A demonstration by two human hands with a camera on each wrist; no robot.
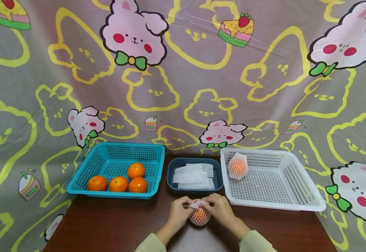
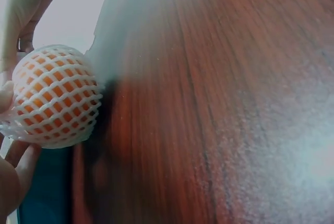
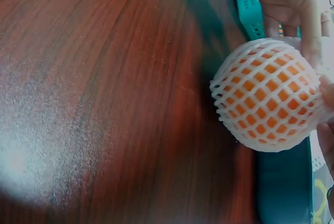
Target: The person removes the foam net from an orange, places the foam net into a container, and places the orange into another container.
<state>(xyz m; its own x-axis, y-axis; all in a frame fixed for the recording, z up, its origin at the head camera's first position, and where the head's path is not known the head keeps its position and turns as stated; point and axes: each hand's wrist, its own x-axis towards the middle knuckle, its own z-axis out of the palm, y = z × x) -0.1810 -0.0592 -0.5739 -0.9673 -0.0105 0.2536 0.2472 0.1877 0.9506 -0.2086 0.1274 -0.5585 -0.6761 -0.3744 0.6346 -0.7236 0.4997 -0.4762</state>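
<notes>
An orange in a white foam net sleeve (image 1: 200, 217) is held over the brown table, close to its front. The mesh covers most of the fruit, as the left wrist view (image 2: 57, 96) and the right wrist view also show. From the left side my left hand (image 1: 178, 212) pinches the sleeve's upper edge between thumb and fingers. Opposite it, my right hand (image 1: 223, 212) pinches the same edge, where the netting bunches at the top of the fruit. Some fingertips are hidden behind the orange and the netting.
Behind the hands stands a dark blue tray (image 1: 170, 182) holding flat white foam net sleeves (image 1: 192, 175). At the left, a teal basket (image 1: 113, 164) holds several bare oranges (image 1: 136, 170). A white basket (image 1: 271, 182) at the right contains one netted orange (image 1: 238, 166). A patterned curtain (image 1: 183, 80) hangs behind.
</notes>
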